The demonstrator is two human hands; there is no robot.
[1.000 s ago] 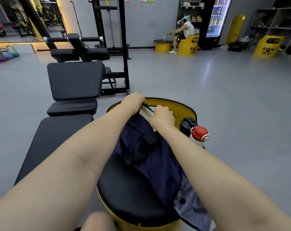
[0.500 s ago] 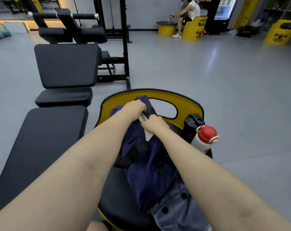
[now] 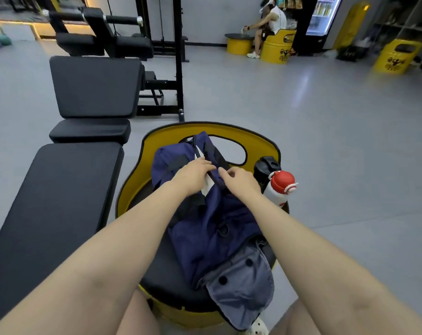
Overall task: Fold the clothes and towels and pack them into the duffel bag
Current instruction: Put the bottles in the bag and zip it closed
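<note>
We have the navy duffel bag point(image 3: 205, 213) lying on the round seat point(image 3: 171, 274), against its far rim; our left hand point(image 3: 193, 172) and right hand point(image 3: 239, 182) both pinch its opening over something white point(image 3: 208, 187), so packing seems nearly done, closing left

Black bench point(image 3: 53, 204) stands left of yellow barrel seat point(image 3: 265, 144). Red-capped white bottle point(image 3: 278, 188) and black bottle point(image 3: 265, 166) touch on seat's right edge. Seated person point(image 3: 269, 22) at far wall.
</note>
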